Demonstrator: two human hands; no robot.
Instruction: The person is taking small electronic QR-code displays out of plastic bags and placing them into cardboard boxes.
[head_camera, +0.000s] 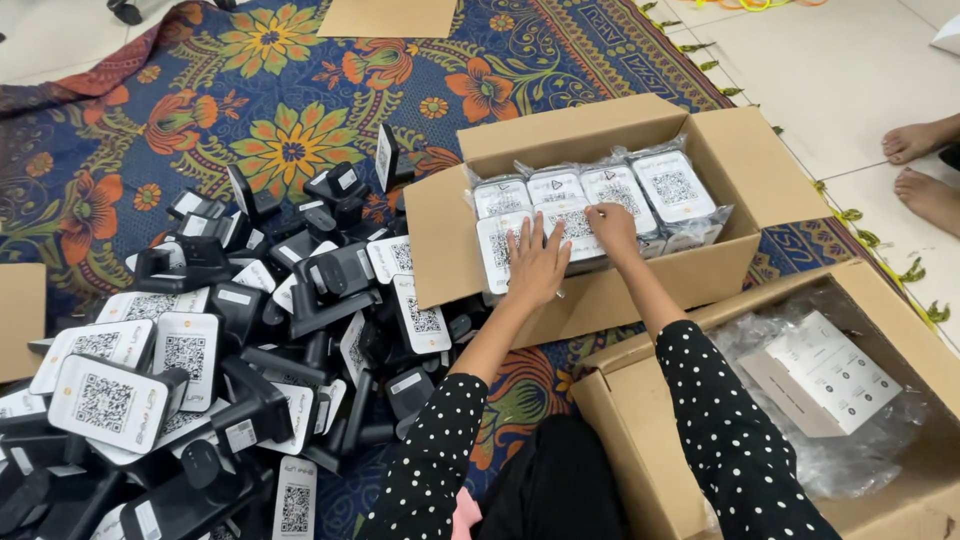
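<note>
An open cardboard box (440, 240) sits on a patterned rug and holds several white code stands wrapped in clear plastic (620, 195). My left hand (535, 265) lies flat with fingers spread on a wrapped stand at the box's near left. My right hand (612, 228) presses its fingertips on the wrapped stand beside it, in the front row. Neither hand grips anything. Both sleeves are black with white dots.
A big heap of loose black-and-white code stands (200, 360) covers the rug at left. A second open carton (900, 400) with clear plastic and a paper sheet stands at right. Another person's bare feet (925, 165) rest on the tiled floor. Cardboard pieces lie at top and far left.
</note>
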